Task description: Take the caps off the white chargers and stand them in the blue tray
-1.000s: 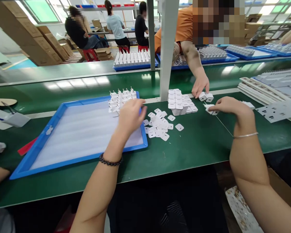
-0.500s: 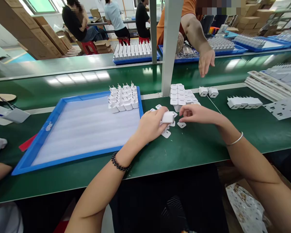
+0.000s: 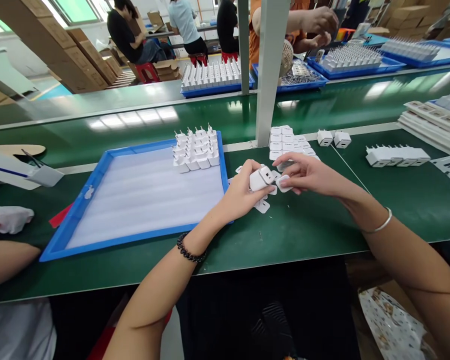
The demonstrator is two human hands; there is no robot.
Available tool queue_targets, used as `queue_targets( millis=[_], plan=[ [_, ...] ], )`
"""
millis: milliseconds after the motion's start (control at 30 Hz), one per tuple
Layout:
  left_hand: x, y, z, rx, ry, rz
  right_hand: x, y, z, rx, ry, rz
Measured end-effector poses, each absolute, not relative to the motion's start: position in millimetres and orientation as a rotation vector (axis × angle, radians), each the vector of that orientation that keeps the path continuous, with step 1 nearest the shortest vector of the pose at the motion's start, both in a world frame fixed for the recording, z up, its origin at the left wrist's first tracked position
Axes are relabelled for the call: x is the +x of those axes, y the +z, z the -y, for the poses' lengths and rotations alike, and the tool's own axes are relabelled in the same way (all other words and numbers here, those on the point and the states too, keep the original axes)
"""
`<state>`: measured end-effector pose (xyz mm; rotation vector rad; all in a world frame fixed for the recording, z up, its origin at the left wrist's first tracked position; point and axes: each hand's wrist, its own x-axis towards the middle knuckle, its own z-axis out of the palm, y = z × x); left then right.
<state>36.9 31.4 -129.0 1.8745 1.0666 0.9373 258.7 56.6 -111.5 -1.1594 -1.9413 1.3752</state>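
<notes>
My left hand (image 3: 243, 189) is closed round a white charger (image 3: 260, 178), its end with the port turned toward my right hand. In my right hand (image 3: 309, 174), thumb and fingers pinch a small white cover plate (image 3: 283, 183) just beside the charger. Several loose cover plates (image 3: 262, 206) lie on the green bench under and around my left hand. Behind my hands stands a block of stacked cover plates (image 3: 285, 141) with printed tops. A blue tray (image 3: 135, 238) lined with white is to the left, with rows of white chargers (image 3: 197, 154), pins up, in its far right corner.
A metal post (image 3: 267, 75) rises behind the stacks. Two chargers (image 3: 333, 139) and a row of chargers (image 3: 397, 156) stand at the right. White trays (image 3: 427, 127) are piled beyond. A co-worker's arm (image 3: 11, 262) is at the left; another person's hands (image 3: 318, 27) are across the bench.
My right hand has picked up a cover plate from the bench and raised it to the charger. My left hand has tilted the charger so its port end shows. The person opposite has drawn their hand back.
</notes>
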Motion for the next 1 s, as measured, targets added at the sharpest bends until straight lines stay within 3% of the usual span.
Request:
queue_targets(
  millis=[267, 1000],
  plan=[
    [31.9, -120.7, -25.6, 1.894, 0.926, -0.73, 258.6, -98.8, -39.7, -0.865, 1.547, 1.435],
    [37.5, -120.2, -22.5, 2.16, 0.908, -0.739, 241.7, -110.2, -23.6, -0.852, 1.388, 1.43]
  ],
)
